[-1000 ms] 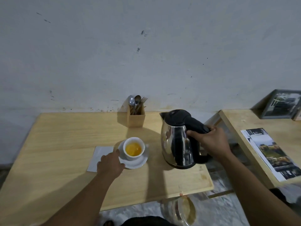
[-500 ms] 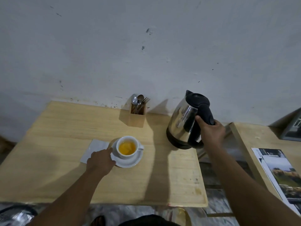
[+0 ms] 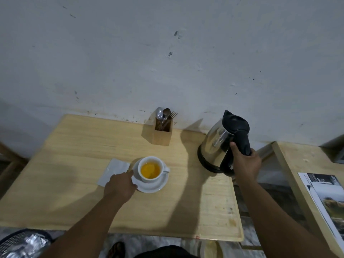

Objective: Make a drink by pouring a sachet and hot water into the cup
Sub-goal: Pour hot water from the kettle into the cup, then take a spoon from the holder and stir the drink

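A: The right hand (image 3: 245, 165) wrapped the kettle (image 3: 218, 144) handle, so most of the grip was covered, and whether the base sat flat on the table (image 3: 74, 183) couldn't be told.

B: And the left hand (image 3: 120, 187)?

A: Its fingertips hid the near rim of the saucer (image 3: 158, 185) and a corner of the white napkin (image 3: 114, 170).

B: The cutlery?

A: Handles buried inside the wooden holder (image 3: 161, 135). Over right, the printed sheet (image 3: 327, 203) ran off the frame, its pictures too blurred to read. The basket (image 3: 22, 244) bottom-left was cropped too.
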